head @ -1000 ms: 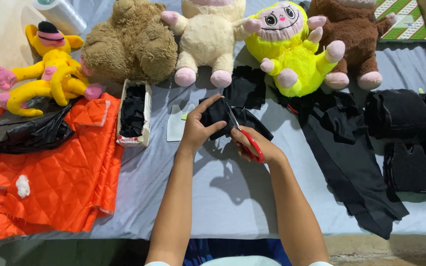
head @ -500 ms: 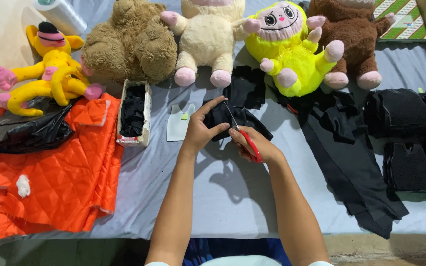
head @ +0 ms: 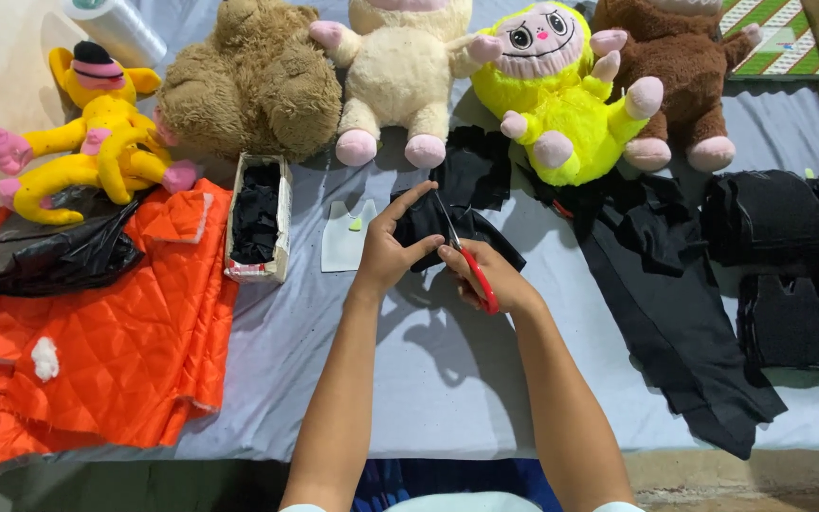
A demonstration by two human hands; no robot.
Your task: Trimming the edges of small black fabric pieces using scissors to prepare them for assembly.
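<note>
Black fabric (head: pixel 424 228) is pinched in the left hand (head: pixel 389 248), whose grip is closed on the piece with the thumb pressed against it and the index finger stretched out over its top; the piece is held just above the grey-covered counter (head: pixel 428 379), near its middle. Red-handled scissors (head: pixel 471 265) are clasped in the right hand (head: pixel 490 280), the fingers curled tight round the handles and the blades laid against the fabric's edge. How far the blades are parted cannot be told.

Just left of the hands a small white paper pattern (head: pixel 347 235) is laid flat, and beyond it a narrow cardboard box (head: pixel 257 218) filled with black scraps. More black cloth (head: pixel 675 303) is spread to the right, with folded black stacks (head: pixel 770 223) near the edge. Orange quilted fabric (head: pixel 97 332) is draped at the far left. Along the back, plush toys are lined up: a yellow one (head: pixel 97 142), a brown bear (head: pixel 253 85), a cream one (head: pixel 405 66), a bright yellow-green one (head: pixel 561 95) and a dark brown one (head: pixel 684 66).
</note>
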